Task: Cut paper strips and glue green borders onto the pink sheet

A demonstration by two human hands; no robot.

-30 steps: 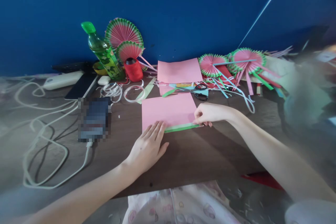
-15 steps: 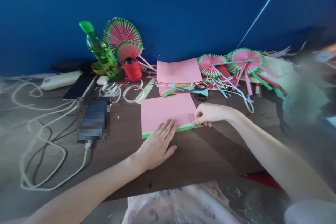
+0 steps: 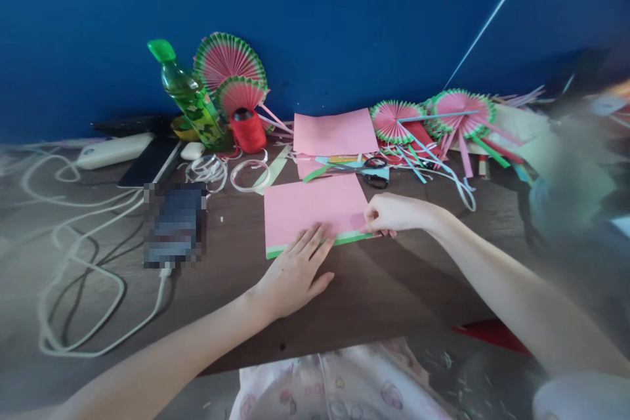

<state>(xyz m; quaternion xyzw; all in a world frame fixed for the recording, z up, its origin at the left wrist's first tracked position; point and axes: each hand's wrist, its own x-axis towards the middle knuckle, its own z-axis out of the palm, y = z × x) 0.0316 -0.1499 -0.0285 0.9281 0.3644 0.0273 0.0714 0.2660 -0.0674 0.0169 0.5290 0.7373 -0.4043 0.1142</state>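
A pink sheet of paper (image 3: 310, 207) lies flat on the table, with a green and pale strip (image 3: 350, 236) along its near edge. Flat across that edge, near the middle, rests my left hand (image 3: 295, 272), its fingers stretched out and the thumb apart. My right hand (image 3: 388, 213) is closed at the sheet's near right corner, fingers curled and pinching the paper's edge where the strip ends. Its fingertips partly hide that corner. Just beyond the sheet lie black-handled scissors (image 3: 377, 172).
Behind stand a green bottle (image 3: 197, 105), a red thread spool (image 3: 249, 131) and pleated paper fans (image 3: 231, 62). Another pink sheet (image 3: 335, 133) leans at the back. Tape rolls (image 3: 250, 175), a phone (image 3: 176, 224) and looping white cables (image 3: 118, 282) lie left. More fans (image 3: 460, 115) lie right.
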